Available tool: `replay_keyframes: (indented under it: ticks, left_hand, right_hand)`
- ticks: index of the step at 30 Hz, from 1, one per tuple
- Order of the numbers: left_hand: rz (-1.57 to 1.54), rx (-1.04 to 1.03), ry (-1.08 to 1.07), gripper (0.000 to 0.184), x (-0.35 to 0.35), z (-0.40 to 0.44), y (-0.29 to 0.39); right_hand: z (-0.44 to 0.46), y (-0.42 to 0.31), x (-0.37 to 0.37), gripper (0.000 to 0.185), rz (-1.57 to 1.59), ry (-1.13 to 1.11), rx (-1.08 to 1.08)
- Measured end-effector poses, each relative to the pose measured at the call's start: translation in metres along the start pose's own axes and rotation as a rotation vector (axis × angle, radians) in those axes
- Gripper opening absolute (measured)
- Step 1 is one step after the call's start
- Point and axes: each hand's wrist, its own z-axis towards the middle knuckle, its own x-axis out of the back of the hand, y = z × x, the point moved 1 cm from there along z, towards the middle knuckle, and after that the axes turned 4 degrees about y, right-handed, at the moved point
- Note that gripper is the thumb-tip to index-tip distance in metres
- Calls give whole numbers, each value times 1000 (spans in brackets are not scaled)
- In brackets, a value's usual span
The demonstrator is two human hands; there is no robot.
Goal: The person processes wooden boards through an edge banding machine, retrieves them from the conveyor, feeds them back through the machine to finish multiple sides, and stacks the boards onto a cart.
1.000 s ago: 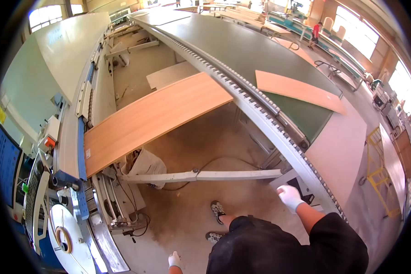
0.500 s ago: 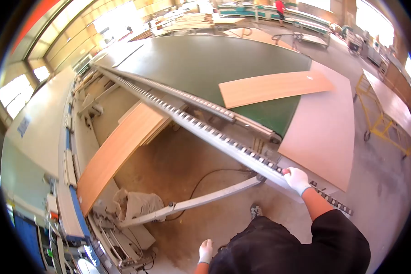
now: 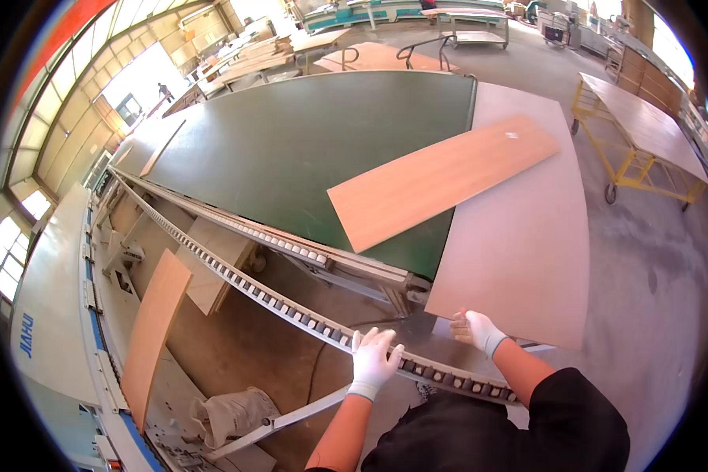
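My left hand (image 3: 376,363), in a white glove, lies over the long roller rail (image 3: 291,312), its fingers bent over the far edge and the thumb apart. My right hand (image 3: 480,332), also gloved, is off the rail with its fingers loosely apart, close to the near edge of the pale board (image 3: 519,228). Whether it touches that board I cannot tell. A wood-coloured panel (image 3: 417,193) lies slantwise across the pale board and the green conveyor belt (image 3: 291,134). The rail crosses low in front of my body.
Left, a wood-coloured panel (image 3: 156,334) leans by the long machine (image 3: 51,315). A sack (image 3: 232,417) sits on the floor beside a metal support arm (image 3: 283,425). A wheeled yellow-framed cart (image 3: 645,134) stands right. A person (image 3: 165,92) is far back left.
The rail has swung nearer to my body. My right hand has let go of it and moved left, while my left hand has come up from my side onto the rail.
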Motion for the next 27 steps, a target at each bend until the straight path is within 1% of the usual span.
replay_keyframes:
  ticks: [1,2,3,4,5,6,8,9,11,15,17,19,20,21,23,25,26,27]
  left_hand:
    - [-3,11,-9,31,-4,4,-3]
    - [-46,16,-65,22,-7,4,-7]
    - [-89,29,-121,15,-9,4,-9]
    - [-127,-62,52,11,-8,12,-8]
    - [-131,-47,37,11,-9,15,-9]
    - [-120,-54,13,11,-9,16,-10]
    - [-102,-48,-52,10,-9,15,-10]
    - [-102,-39,-62,10,-10,16,-10]
    - [-96,-55,-70,12,-9,17,-10]
    - [-67,-24,-105,15,-8,16,-10]
    - [-76,-22,-47,15,-9,15,-11]
    - [-102,-14,-67,16,-7,16,-10]
    - [-159,-23,-100,16,-7,17,-13]
    - [-145,-11,-254,17,-4,19,-14]
    - [-147,-31,-183,15,-3,14,-18]
    - [-218,-53,-97,14,-10,5,-22]
    - [-217,-52,-110,13,-11,4,-23]
    - [-228,-55,-128,13,-9,3,-21]
  right_hand:
    - [13,-5,7,40,131,26,11]
    - [26,-7,13,46,260,54,20]
    - [39,-12,18,46,249,56,-1]
    - [52,-24,22,47,336,81,31]
    - [65,-33,25,47,429,110,62]
    - [76,-41,26,47,428,117,36]
    - [100,-61,25,50,492,148,91]
    - [113,-67,23,50,490,150,78]
    - [135,-72,16,51,618,69,120]
    - [137,-81,-23,53,703,101,110]
    - [129,-83,-40,52,778,189,171]
    - [135,-82,-39,52,721,167,187]
    - [140,-81,-37,50,771,263,124]
    - [146,-80,-38,48,815,345,54]
    - [146,-82,-40,45,895,143,216]
    - [177,-70,-20,43,867,332,308]
    - [171,-70,-16,44,834,443,330]
    - [178,-59,5,45,793,452,376]
